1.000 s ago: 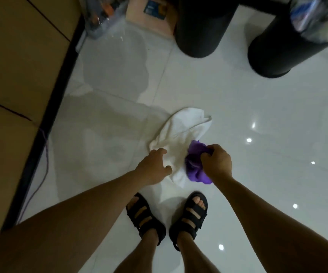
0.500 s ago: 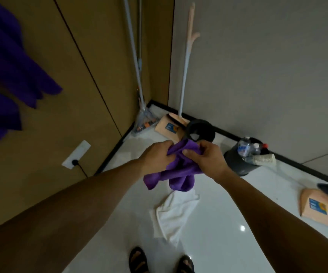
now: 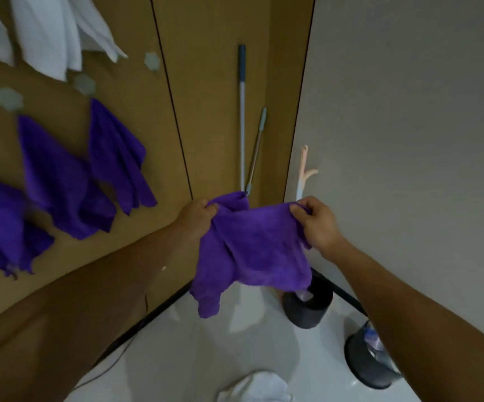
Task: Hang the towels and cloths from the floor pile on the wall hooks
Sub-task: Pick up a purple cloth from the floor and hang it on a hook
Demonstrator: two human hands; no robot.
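Observation:
Both hands hold a purple cloth (image 3: 258, 250) stretched out in front of me at chest height. My left hand (image 3: 195, 217) pinches its left top corner and my right hand (image 3: 319, 224) pinches the right top corner. On the brown wall at left hang purple cloths (image 3: 60, 181) and white towels (image 3: 49, 30). A bare grey hook (image 3: 151, 60) sits on the wall right of the white towels. A white towel (image 3: 255, 387) lies on the floor at the bottom edge.
Two mop handles (image 3: 242, 117) lean in the corner. A dark bin (image 3: 307, 306) and a second bin (image 3: 371, 364) with bottles stand along the grey wall. A black cable (image 3: 110, 364) runs along the floor by the skirting.
The purple cloth has come up off the floor pile. Both hands have spread it out from a bunch. My view has tilted up from the floor to the wall with the hooks.

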